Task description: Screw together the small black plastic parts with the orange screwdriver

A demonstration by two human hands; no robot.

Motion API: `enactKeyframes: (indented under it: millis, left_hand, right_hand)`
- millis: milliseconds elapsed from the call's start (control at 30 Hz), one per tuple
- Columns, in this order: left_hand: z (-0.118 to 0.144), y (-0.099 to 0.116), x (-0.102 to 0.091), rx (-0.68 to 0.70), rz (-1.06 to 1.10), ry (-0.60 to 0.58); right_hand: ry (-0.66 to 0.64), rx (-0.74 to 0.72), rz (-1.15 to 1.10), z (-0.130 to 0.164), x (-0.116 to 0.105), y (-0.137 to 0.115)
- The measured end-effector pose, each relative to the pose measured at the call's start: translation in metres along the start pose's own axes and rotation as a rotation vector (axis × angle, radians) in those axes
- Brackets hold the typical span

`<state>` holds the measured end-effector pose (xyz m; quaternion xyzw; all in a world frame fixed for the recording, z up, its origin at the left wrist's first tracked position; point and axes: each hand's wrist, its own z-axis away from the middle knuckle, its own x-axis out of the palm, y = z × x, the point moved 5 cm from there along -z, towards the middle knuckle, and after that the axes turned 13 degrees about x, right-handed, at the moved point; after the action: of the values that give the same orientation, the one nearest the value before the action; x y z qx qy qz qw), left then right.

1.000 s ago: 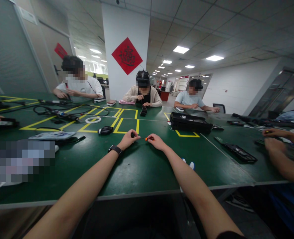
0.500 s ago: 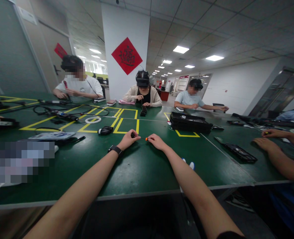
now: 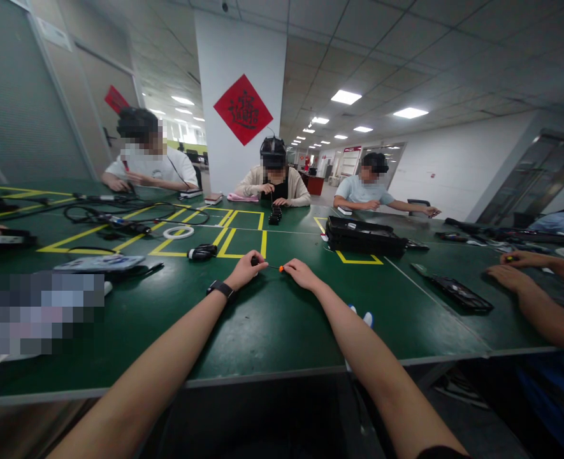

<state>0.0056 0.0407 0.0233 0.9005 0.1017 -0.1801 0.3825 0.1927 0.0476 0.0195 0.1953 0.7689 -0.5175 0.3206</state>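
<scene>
Over the green table, both my hands are close together in the middle of the view. My left hand [image 3: 244,273], with a black watch on its wrist, is closed around the black end [image 3: 255,260] of a thin dark rod or cord. That thin piece spans the small gap to my right hand [image 3: 301,274]. The fingertips of my right hand are pinched on a small orange piece [image 3: 282,268] at the other end. The fingers partly hide both ends, and I cannot tell the exact kind of the thing.
A coiled black cable [image 3: 202,252] and a white ring-shaped roll [image 3: 178,232] lie ahead on the left. A black case [image 3: 365,236] stands ahead on the right, near an open black tray [image 3: 458,294]. Other people sit around the table; a co-worker's hands [image 3: 513,271] rest at the right.
My hands stay in nearly the same place, still holding the thin piece between them. The co-worker across on the right has moved an outstretched hand slightly.
</scene>
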Motion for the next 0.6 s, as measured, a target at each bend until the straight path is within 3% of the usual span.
enactKeyframes:
  millis: [600]
  left_hand:
    - [0.0009, 0.006, 0.002, 0.019, 0.043, -0.027]
  right_hand:
    - [-0.004, 0.021, -0.07, 0.0021, -0.0005, -0.0002]
